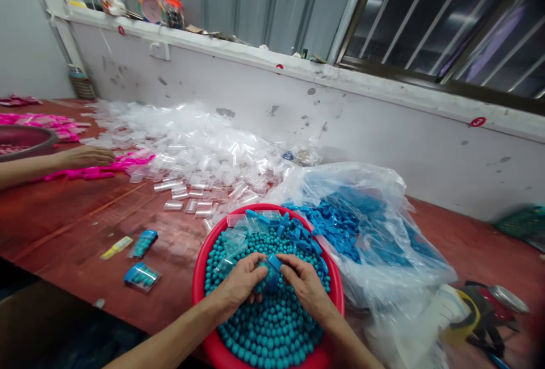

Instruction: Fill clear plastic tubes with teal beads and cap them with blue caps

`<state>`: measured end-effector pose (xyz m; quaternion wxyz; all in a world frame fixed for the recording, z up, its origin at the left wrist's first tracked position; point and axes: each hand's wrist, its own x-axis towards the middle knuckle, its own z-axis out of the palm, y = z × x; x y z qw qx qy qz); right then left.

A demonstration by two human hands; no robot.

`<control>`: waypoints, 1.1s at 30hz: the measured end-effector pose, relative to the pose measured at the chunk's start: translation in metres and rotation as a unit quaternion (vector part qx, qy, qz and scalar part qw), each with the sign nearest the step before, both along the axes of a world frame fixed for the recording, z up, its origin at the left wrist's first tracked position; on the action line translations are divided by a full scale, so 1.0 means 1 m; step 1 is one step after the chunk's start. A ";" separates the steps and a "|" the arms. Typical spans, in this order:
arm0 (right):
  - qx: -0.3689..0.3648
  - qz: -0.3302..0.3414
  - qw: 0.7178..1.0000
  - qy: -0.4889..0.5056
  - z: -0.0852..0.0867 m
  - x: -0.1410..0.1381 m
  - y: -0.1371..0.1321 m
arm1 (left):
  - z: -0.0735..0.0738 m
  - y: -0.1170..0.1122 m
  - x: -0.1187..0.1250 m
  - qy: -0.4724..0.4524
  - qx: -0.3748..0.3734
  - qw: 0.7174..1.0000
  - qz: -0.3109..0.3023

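Over a red basin (pixel 198 278) full of teal beads (pixel 266 335), my two hands meet. My left hand (pixel 238 284) is closed round a small clear plastic case, partly hidden by the fingers, with teal beads seeming to show through it. My right hand (pixel 305 285) pinches a blue plastic cap (pixel 274 262) at the case's upper end; whether the cap is fully seated I cannot tell. Blue caps (pixel 300 235) and clear plastic sleeves (pixel 234 241) lie on the beads at the basin's far side.
Right of the basin, a clear plastic bag (pixel 383 233) holds many blue caps. Clear sleeves (pixel 204 159) are heaped along the wall. Filled blue-capped cases (pixel 142 276) lie at left. Another person's hand (pixel 87 156) reaches over pink pieces (pixel 96 173) beside a dark basin (pixel 42 141).
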<state>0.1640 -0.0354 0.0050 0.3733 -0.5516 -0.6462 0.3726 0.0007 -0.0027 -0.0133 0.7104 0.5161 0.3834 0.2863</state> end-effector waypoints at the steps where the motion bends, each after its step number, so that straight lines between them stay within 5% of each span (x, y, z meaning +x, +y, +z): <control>1: -0.008 -0.015 1.000 0.018 -0.002 -0.002 0.000 | 0.000 0.000 0.000 -0.010 -0.005 1.000 -0.002; 9: -0.079 -0.035 0.993 0.080 -0.005 -0.010 0.007 | 0.005 -0.003 0.001 -0.064 0.002 0.998 -0.025; 22: 0.079 -0.041 0.995 -0.050 0.007 -0.019 -0.002 | 0.008 -0.005 0.001 -0.027 -0.010 1.000 0.011; 29: 0.044 -0.002 0.998 -0.037 0.006 -0.009 -0.002 | 0.014 -0.005 0.002 -0.008 0.007 0.999 0.042; 33: 0.042 -0.062 0.997 -0.028 0.000 -0.017 -0.005 | 0.015 -0.006 0.002 -0.001 0.000 0.999 0.032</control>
